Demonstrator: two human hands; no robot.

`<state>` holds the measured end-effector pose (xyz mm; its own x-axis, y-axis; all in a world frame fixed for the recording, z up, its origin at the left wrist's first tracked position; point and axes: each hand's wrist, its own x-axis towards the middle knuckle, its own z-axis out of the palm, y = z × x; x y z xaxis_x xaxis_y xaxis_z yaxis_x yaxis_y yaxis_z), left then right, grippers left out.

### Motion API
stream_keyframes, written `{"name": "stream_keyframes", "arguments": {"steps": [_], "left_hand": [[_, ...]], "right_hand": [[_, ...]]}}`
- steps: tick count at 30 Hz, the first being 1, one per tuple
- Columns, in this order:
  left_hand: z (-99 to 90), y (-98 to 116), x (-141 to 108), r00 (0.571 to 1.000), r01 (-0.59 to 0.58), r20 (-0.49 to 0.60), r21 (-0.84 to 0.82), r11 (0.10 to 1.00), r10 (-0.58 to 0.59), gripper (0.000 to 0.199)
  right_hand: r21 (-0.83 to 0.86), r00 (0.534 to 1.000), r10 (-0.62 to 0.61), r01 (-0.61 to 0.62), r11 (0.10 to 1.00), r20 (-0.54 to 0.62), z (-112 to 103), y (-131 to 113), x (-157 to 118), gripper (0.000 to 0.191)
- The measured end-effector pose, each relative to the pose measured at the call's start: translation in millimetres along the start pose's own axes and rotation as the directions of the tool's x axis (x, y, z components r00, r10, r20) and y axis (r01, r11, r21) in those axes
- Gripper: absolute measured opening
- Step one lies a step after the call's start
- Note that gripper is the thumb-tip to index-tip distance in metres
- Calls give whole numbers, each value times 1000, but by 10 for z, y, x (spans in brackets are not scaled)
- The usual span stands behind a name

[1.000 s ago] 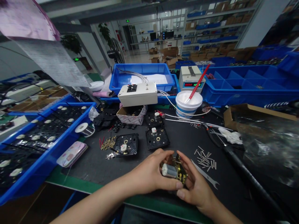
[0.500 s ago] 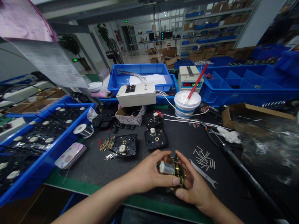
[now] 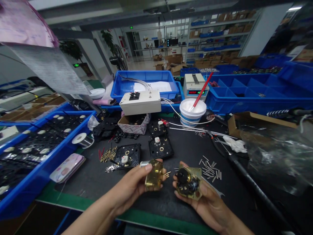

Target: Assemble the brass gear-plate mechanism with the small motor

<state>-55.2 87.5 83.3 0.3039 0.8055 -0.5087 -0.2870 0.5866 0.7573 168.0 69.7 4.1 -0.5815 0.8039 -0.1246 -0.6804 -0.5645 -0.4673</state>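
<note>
Your left hand [image 3: 135, 179] pinches a brass motor plate [image 3: 154, 178] with the thumb over its upper face and the fingers curled beneath. Your right hand [image 3: 206, 197] cups a brass gear plate [image 3: 188, 183], the thumb along its near right edge and the fingertips at its left side. Both pieces hang above the bench [image 3: 97, 187], just apart from each other.

The gear plate lies open upward, so a tilt or a slack grip could let the black gear [image 3: 183, 175] or a smaller loose part slide out; whether anything fastens them, you cannot tell from this view. Anything dropped on the right could get lost among the scattered metal pins [image 3: 212, 169]. The brass posts [image 3: 167, 174] stick out from the motor plate into the gap, and a knock against the other half could bend or dislodge one.

Half a second ago your two hands meet around what looks like one closed unit, its silver motor [image 3: 144, 164] turned up to you. Now the halves are parted, the gears show, and the motor is mostly hidden by your left thumb and the plate.
</note>
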Motion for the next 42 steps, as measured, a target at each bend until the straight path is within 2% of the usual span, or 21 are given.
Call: {"name": "stream_keyframes", "arguments": {"steps": [3, 6, 10, 14, 16, 18, 20, 23, 25, 26, 27, 29, 31, 33, 35, 42], "left_hand": [[-101, -144, -31, 999, 33, 0, -150, 988, -34, 37], [-210, -266, -37, 993, 50, -97, -234, 971, -74, 30], [-357, -376, -64, 955, 22, -286, -184, 983, -75, 21], [-436, -427, -103, 963, 35, -264, -95, 995, -59, 33], [-479, -424, -105, 958, 50, -287, 60, 997, -31, 40], [-562, -409, -96, 945, 79, -326, 318, 945, 31, 47], [-675, -388, -92, 939, 101, -324, 576, 811, 113, 51], [-757, -347, -141, 912, 91, -286, 839, 537, 292, 48], [-644, -312, -209, 852, 31, -204, 939, 344, 482, 39], [-527, -294, -243, 820, -30, -122, 967, 255, 559, 33], [-379, -276, -270, 789, -138, -1, 974, 179, 614, 24], [-31, -243, -284, 766, -354, 246, 932, 71, 594, 14], [293, -217, -238, 716, -524, 439, 852, 2, 543, 17], [511, -200, -158, 728, -543, 496, 839, -44, 474, 17], [608, -193, -81, 752, -521, 502, 850, -82, 428, 17], [575, -176, -12, 754, -530, 536, 838, -131, 379, 9]], "right_hand": [[118, 1000, 28, -29, 993, 9, 11, -25, -1, 47], [207, 999, 34, -34, 978, 1, 21, -12, -2, 45], [309, 999, 42, -44, 950, 13, 33, 34, -20, 46], [361, 999, 40, -40, 932, 8, 41, 60, -38, 47], [370, 999, 34, -35, 928, 9, 49, 59, -40, 48], [375, 1000, 25, -27, 927, 10, 58, 55, -41, 48], [377, 1000, 17, -21, 926, 14, 64, 50, -43, 48], [369, 1000, 12, -17, 929, 17, 62, 47, -50, 48], [359, 1000, 10, -18, 933, 25, 58, 51, -52, 48], [350, 1000, 8, -18, 937, 30, 57, 55, -51, 49], [336, 999, 7, -19, 942, 36, 58, 61, -48, 50], [295, 999, 4, -14, 955, 35, 61, 78, -41, 50], [265, 1000, -18, 11, 964, 24, 62, 101, -37, 46], [260, 999, -46, 41, 965, 11, 53, 125, -40, 39], [260, 998, -70, 67, 963, 5, 34, 141, -48, 35], [169, 996, -85, 83, 982, 7, -40, 147, -71, 47]]}}
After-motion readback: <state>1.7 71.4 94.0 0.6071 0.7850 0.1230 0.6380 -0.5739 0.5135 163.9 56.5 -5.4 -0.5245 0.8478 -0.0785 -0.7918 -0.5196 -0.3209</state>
